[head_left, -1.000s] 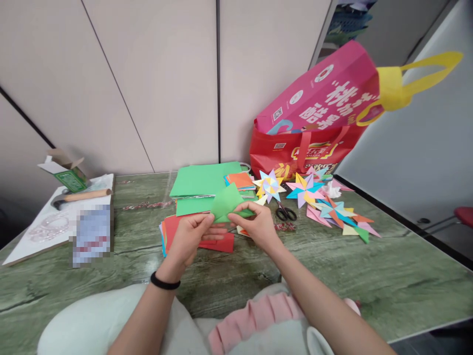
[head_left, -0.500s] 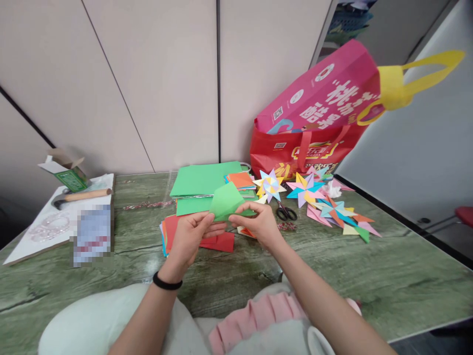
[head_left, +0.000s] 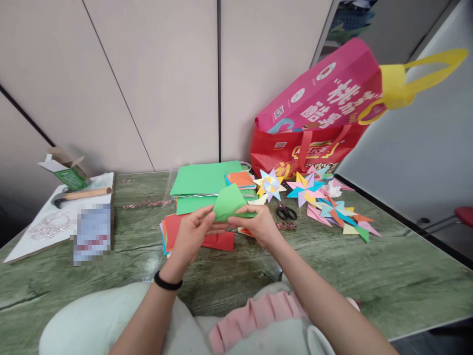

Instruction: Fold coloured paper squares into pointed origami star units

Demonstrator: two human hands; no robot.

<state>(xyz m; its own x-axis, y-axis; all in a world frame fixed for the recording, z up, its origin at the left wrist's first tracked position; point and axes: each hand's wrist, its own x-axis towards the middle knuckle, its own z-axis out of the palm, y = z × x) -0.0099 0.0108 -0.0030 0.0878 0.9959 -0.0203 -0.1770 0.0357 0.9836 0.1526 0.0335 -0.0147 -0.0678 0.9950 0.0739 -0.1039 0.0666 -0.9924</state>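
A folded piece of green paper (head_left: 229,202) is held up over the table between both hands. My left hand (head_left: 195,231) pinches its lower left edge, thumb on top and fingers beneath. My right hand (head_left: 256,224) grips the lower right part between thumb and fingers, covering some of it. Below my left hand lies a fan of coloured paper sheets (head_left: 176,231), red on top. Behind the held piece rest a stack of large green sheets (head_left: 205,178) and a small pile of square papers (head_left: 241,180), orange uppermost.
Folded paper stars (head_left: 305,189) and loose folded pieces lie to the right, near black scissors (head_left: 286,212). A red bag (head_left: 310,148) holding a pink bag (head_left: 328,88) leans on the wall. At left, a hammer (head_left: 84,194) and an opened green box (head_left: 70,172) rest on a white board (head_left: 40,217).
The green paper has shifted slightly right and tilted a little. The fingers of my right hand have come down a bit closer around its edge.
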